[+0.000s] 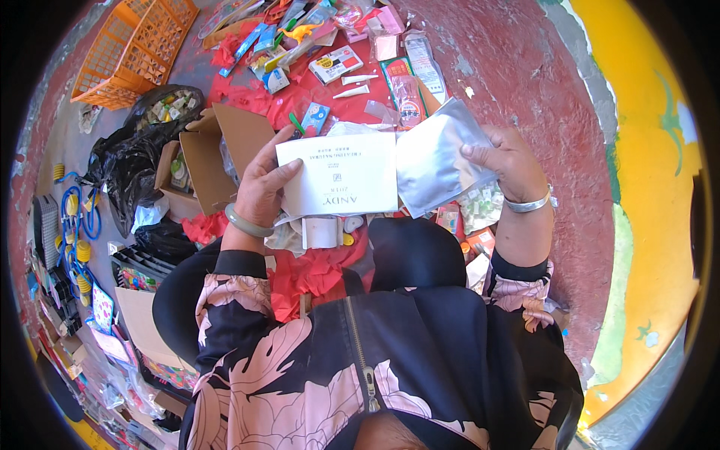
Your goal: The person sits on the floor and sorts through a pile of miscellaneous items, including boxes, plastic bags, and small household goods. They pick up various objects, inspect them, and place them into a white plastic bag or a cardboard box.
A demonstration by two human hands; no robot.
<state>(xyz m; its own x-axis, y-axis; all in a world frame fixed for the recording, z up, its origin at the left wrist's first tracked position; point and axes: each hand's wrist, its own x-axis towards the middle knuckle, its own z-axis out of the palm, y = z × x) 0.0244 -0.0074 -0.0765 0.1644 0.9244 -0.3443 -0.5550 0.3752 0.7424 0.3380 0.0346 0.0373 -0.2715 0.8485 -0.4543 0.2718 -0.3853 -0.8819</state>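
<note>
My left hand (264, 183) grips the left edge of a flat white printed packet (349, 180), thumb on top. My right hand (500, 160) pinches a silver foil pouch (441, 163) at its right side, the thumb lying across its face. The packet and the pouch meet edge to edge in front of me; whether they are joined I cannot tell. Beyond them a blue printed packet (315, 117) and a green-and-red pack (402, 76) lie on red sheeting (264, 101). Part of a white roll (322, 232) shows below the white packet.
An orange plastic crate (121, 73) stands at the upper left. Nearer are an open cardboard box (216, 163), black plastic bags (124, 163) and blue tubing with yellow parts (73, 214). A small white box (336, 64), white tubes (351, 91) and a yellow toy dinosaur (300, 32) lie farther off.
</note>
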